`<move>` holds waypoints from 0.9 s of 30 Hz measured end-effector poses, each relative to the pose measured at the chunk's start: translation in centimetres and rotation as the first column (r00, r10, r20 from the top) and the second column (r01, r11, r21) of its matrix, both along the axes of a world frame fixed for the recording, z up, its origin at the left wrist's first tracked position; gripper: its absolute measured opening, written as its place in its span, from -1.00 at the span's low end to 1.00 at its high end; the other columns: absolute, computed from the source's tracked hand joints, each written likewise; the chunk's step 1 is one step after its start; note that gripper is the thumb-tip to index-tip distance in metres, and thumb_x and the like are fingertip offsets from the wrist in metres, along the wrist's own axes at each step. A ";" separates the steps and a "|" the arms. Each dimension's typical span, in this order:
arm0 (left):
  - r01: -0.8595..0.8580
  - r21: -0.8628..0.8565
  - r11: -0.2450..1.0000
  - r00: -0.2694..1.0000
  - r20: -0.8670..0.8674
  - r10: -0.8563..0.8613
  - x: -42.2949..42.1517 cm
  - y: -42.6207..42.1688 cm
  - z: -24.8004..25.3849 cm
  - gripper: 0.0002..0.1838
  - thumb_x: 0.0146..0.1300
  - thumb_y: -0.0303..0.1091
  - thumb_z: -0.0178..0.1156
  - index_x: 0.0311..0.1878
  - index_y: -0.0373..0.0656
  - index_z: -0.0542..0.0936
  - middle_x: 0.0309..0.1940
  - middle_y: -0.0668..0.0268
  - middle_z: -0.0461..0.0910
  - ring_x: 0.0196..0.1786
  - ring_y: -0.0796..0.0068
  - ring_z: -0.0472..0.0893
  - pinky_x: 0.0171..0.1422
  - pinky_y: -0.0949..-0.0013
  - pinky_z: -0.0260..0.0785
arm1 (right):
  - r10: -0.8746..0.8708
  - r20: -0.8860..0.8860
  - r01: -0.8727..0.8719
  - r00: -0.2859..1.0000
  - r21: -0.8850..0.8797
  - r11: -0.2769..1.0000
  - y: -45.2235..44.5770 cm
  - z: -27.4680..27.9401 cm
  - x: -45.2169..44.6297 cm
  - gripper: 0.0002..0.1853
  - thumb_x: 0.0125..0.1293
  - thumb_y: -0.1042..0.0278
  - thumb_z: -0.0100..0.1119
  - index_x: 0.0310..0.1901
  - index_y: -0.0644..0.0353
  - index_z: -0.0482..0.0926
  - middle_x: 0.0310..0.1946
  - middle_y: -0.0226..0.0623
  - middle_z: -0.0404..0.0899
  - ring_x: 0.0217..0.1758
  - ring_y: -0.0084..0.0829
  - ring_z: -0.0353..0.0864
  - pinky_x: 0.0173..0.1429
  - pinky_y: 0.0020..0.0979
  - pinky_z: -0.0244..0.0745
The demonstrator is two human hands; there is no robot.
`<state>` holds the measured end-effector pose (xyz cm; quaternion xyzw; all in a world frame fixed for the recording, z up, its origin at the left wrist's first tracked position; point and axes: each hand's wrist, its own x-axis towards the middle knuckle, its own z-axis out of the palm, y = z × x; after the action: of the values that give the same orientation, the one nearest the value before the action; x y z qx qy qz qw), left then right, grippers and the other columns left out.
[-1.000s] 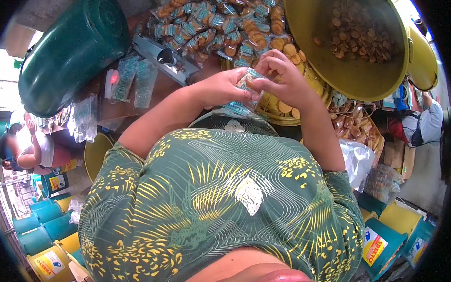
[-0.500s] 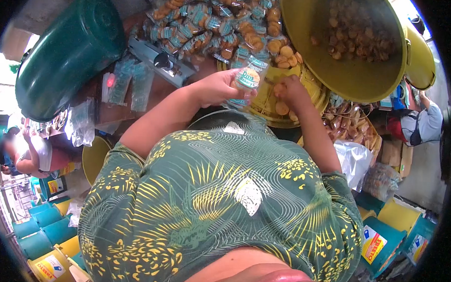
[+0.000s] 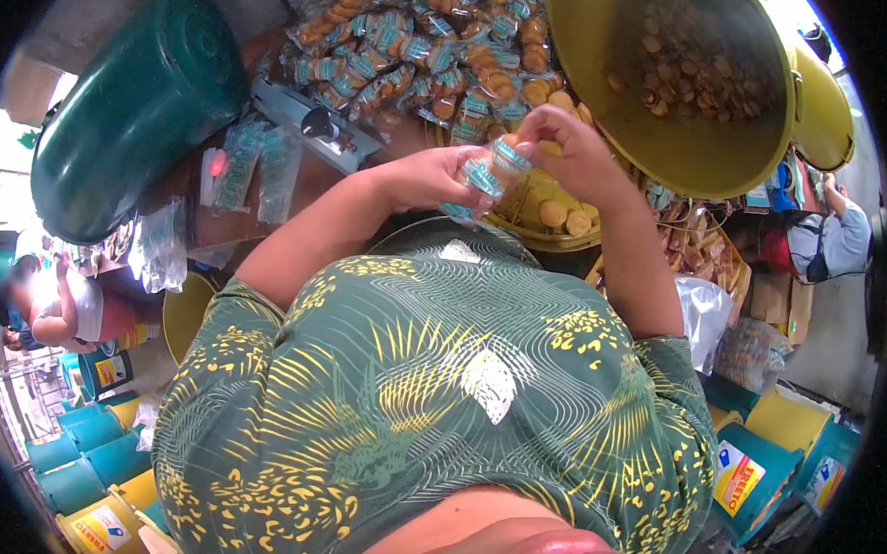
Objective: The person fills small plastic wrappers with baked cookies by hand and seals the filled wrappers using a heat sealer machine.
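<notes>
My left hand (image 3: 435, 179) is wrapped round a clear plastic bag (image 3: 484, 175) with teal print, which has round cookies inside. At the bag's upper end, my right hand (image 3: 572, 156) pinches a round golden cookie (image 3: 510, 141); its fingertips touch the bag's mouth. Below my right hand, loose cookies (image 3: 553, 213) lie on a yellow round lid or tray (image 3: 523, 227). More loose cookies (image 3: 563, 99) sit beyond that hand, beside a pile of filled cookie packs (image 3: 393, 51).
A large yellow tub (image 3: 605, 117) holding many cookies tilts at the right. A green bin (image 3: 136, 120) leans at left, near a blue-grey sealer-like device (image 3: 317, 126) and flat printed bags (image 3: 278, 174). Two other people work at the left and right edges.
My right hand has come up from the yellow lid to the bag's mouth with cookie in its fingers. The bag has tilted, and fewer cookies show on the lid.
</notes>
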<state>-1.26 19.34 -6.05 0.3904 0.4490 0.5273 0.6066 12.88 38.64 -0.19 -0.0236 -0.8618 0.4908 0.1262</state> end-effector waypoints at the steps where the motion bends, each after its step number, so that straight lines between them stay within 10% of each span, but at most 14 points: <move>1: 0.007 0.003 1.000 1.000 -0.002 -0.007 0.3 0.1 0.4 -0.37 0.17 -0.44 0.42 0.30 -0.16 0.39 -0.01 0.39 0.60 0.00 0.59 0.58 0.14 0.41 0.42 | 0.016 0.056 -0.020 0.998 0.067 0.998 -0.2 -0.1 -0.2 -0.72 0.40 0.17 0.20 -0.14 0.27 0.60 -0.26 -0.17 0.63 -0.07 -0.30 0.62 0.07 -0.31 0.47; 8: -0.053 0.035 0.998 0.977 0.210 0.045 0.6 0.5 0.3 -0.45 0.19 -0.43 0.41 0.22 -0.13 0.40 -0.11 0.38 0.59 -0.10 0.54 0.62 0.03 0.36 0.49 | 0.022 -0.275 0.130 0.961 0.521 0.844 -2.2 0.6 -0.3 -0.80 0.32 0.33 0.25 -0.16 0.29 0.55 -0.27 -0.10 0.61 -0.09 -0.15 0.61 0.00 -0.30 0.47; 14: -0.051 0.056 0.997 0.972 0.231 0.037 1.5 0.9 0.0 -0.45 0.17 -0.46 0.42 0.21 -0.14 0.42 -0.13 0.37 0.58 -0.13 0.52 0.62 0.02 0.36 0.51 | -0.189 -0.222 0.209 0.956 0.071 0.975 -1.7 0.6 1.2 -0.69 0.28 0.26 0.27 -0.06 0.28 0.53 -0.17 -0.01 0.62 -0.05 -0.04 0.62 0.07 -0.17 0.51; 17: -0.101 0.023 0.995 0.982 0.162 0.096 1.2 1.1 -1.6 -0.44 0.16 -0.45 0.43 0.20 -0.15 0.42 -0.13 0.38 0.58 -0.12 0.54 0.61 0.02 0.38 0.49 | -0.379 0.005 0.312 0.925 0.560 0.768 1.7 -3.5 3.3 -0.69 0.26 0.25 0.29 -0.07 0.27 0.57 -0.15 0.03 0.65 -0.04 -0.03 0.66 0.03 -0.11 0.54; 20: -0.106 0.050 0.993 0.986 0.134 0.098 1.1 1.0 -1.9 -0.45 0.16 -0.44 0.44 0.19 -0.15 0.43 -0.14 0.39 0.58 -0.10 0.57 0.60 0.02 0.40 0.48 | -0.441 0.554 -0.175 0.706 0.740 0.649 4.1 -8.6 5.1 -0.69 0.27 0.19 0.31 -0.14 0.29 0.59 -0.21 -0.02 0.64 -0.07 -0.05 0.64 -0.01 -0.19 0.52; 27: -0.052 -0.028 0.998 0.996 -0.069 0.050 0.6 1.3 -1.7 -0.34 0.17 -0.40 0.45 0.31 -0.21 0.36 -0.09 0.39 0.58 -0.04 0.59 0.57 0.12 0.41 0.43 | -0.437 0.219 0.377 0.872 0.266 0.887 4.4 -5.0 4.4 -0.76 0.22 0.31 0.40 -0.23 0.27 0.59 -0.31 -0.27 0.65 -0.22 -0.38 0.63 -0.06 -0.33 0.52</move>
<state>-0.65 20.67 -7.73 0.3876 0.4872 0.5224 0.5828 17.29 43.05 -5.18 -0.2591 -0.8941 0.3487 0.1091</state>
